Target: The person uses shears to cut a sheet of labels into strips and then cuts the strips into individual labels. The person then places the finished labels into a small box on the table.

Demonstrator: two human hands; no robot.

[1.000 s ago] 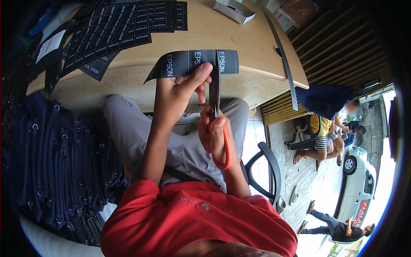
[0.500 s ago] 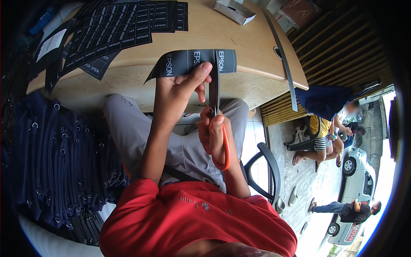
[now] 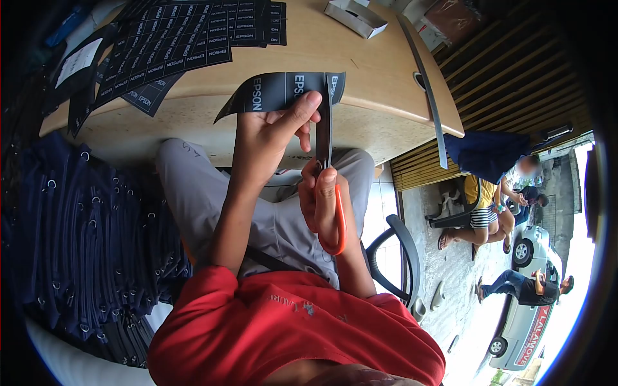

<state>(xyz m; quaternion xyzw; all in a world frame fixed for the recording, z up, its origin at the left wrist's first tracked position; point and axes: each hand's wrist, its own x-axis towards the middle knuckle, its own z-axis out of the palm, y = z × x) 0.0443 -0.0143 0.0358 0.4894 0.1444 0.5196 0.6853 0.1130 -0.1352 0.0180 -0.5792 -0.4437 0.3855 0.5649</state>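
A black strip printed with white EPSON labels (image 3: 277, 90) is pinched in my left hand (image 3: 273, 132), thumb on top, above the near edge of the table. My right hand (image 3: 324, 199) grips scissors with orange handles (image 3: 339, 222). Their long dark blades point away from me and lie together across the strip, between its middle label and its right end label. The left thumb tip is close beside the blades. The strip's left end curls downward.
Black EPSON sheets (image 3: 174, 45) lie overlapped on the wooden table (image 3: 296, 38), near a small white box (image 3: 356, 17). A metal ruler (image 3: 421, 77) runs along the table's right side. Navy straps with metal rings (image 3: 96, 238) are stacked at left. People and a van (image 3: 528, 328) are at right.
The strip's right end has folded and tilted at the blades, so less of its last label shows. Both hands stay almost in place. A person by the van has moved.
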